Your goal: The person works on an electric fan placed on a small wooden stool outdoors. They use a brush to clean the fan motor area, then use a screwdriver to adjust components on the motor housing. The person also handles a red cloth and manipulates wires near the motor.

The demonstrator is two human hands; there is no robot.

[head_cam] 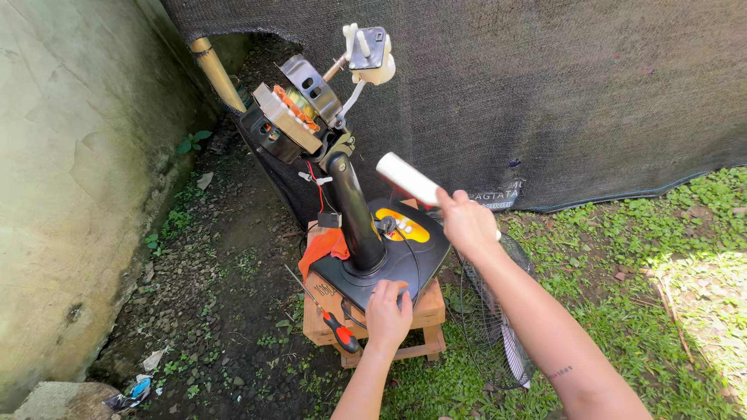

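**Stripped Fan on Stool: Both Hands Engaged**

My left hand [387, 309] lies flat at lower centre, fingers closed down on the near edge of the black fan base [381, 268], gripping nothing loose. My right hand [465, 222], centre frame, is wrapped shut around a white tube [408, 178]. Its long axis slants up-left from my fist towards the black neck [355, 210], short of touching. The exposed motor [292, 117] sits upper left. The base rests on a wooden stool [424, 311]; a red-handled screwdriver [336, 327] lies left of my left hand.

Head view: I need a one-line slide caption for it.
Left hand steadies a stripped fan's black base on a wooden stool; right hand holds a white tube.
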